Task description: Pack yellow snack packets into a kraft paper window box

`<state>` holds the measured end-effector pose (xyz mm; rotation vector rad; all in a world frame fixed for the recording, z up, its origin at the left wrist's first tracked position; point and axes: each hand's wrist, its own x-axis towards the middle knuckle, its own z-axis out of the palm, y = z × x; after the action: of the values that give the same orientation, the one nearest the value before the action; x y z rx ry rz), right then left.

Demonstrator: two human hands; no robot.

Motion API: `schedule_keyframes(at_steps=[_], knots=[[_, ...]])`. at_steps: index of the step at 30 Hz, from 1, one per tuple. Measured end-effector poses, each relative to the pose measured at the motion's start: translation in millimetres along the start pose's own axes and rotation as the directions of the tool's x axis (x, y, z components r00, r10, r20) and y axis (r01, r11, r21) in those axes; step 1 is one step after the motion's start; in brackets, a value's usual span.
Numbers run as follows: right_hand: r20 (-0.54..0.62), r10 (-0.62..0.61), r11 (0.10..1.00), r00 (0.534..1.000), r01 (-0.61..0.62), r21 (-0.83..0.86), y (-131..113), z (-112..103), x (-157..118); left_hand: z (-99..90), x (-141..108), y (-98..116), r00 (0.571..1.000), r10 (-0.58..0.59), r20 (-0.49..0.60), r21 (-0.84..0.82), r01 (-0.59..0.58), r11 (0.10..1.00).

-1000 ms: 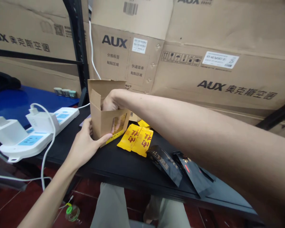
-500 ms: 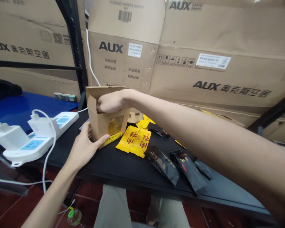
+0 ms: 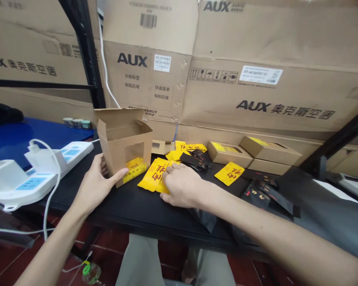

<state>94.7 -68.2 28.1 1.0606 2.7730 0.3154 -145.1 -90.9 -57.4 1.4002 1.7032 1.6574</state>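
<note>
My left hand [image 3: 99,183] grips the lower left corner of an open kraft paper box [image 3: 123,143] that stands upright on the black table [image 3: 131,206]. Through the box's window a yellow packet [image 3: 135,166] shows inside. My right hand [image 3: 182,186] rests palm down on two yellow sachets [image 3: 151,177] lying just right of the box, its fingers on their edge. Whether the fingers pinch a sachet is hidden.
More yellow sachets [image 3: 229,173] and black sachets [image 3: 267,193] lie scattered to the right. Closed kraft boxes [image 3: 267,149] sit against the AUX cartons [image 3: 256,79] behind. A white power strip [image 3: 41,169] with chargers lies at the left, near a blue surface [image 3: 20,133].
My right hand came out of the open box and moved down and right onto the yellow sachets. My left hand stayed on the box. The view shifted right.
</note>
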Motion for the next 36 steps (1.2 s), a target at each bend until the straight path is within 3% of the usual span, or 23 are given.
schedule_keyframes(at_steps=[3, 7, 11, 14, 16, 19, 21, 23, 25, 28, 31, 36], knots=[[-0.06, 0.009, 1.0, 0.998, -0.008, 0.007, 3, 3, 2, -0.1, -1, 2, 1.0, -0.005, 0.003, 0.005, 0.005, 1.0], [-0.185, 0.099, 0.99, 0.978, -0.078, 0.114, 17, -11, -2, 0.0, -1, 4, 1.0, -0.008, 0.008, -0.008, 0.008, 1.0], [-0.389, 0.23, 0.963, 0.892, -0.151, 0.223, 52, -21, -11, -0.2, -2, 6, 1.0, -0.01, 0.016, -0.022, 0.01, 1.0], [-0.458, 0.334, 0.903, 0.824, -0.14, 0.406, 85, -17, -19, -0.6, -4, 10, 0.999, -0.029, 0.024, -0.017, 0.029, 0.999], [-0.425, 0.418, 0.777, 0.803, -0.073, 0.626, 106, -10, -26, -0.6, -5, 14, 0.999, -0.041, 0.021, -0.005, 0.041, 0.999], [-0.34, 0.522, 0.447, 0.783, 0.088, 0.89, 129, 7, -39, 0.5, -7, 20, 0.998, -0.055, 0.022, 0.014, 0.054, 0.998], [-0.315, 0.595, 0.27, 0.739, 0.185, 0.945, 139, 21, -46, 1.6, -8, 23, 0.998, -0.06, 0.023, 0.014, 0.06, 0.998], [-0.298, 0.683, 0.192, 0.667, 0.229, 0.954, 144, 36, -52, 2.4, -9, 26, 0.997, -0.072, 0.021, 0.014, 0.071, 0.997], [-0.287, 0.753, 0.199, 0.591, 0.212, 0.957, 146, 50, -56, 2.7, -10, 28, 0.996, -0.087, 0.016, 0.021, 0.086, 0.996], [-0.338, 0.791, 0.368, 0.511, 0.044, 0.929, 144, 68, -58, 2.7, -11, 30, 0.995, -0.098, 0.0, 0.022, 0.098, 0.995], [-0.419, 0.757, 0.557, 0.501, -0.158, 0.816, 139, 78, -57, 3.4, -11, 30, 0.995, -0.098, -0.005, 0.013, 0.098, 0.995], [-0.43, 0.73, 0.618, 0.532, -0.245, 0.747, 137, 82, -54, 5.6, -11, 32, 0.996, -0.087, -0.002, -0.014, 0.087, 0.996]])
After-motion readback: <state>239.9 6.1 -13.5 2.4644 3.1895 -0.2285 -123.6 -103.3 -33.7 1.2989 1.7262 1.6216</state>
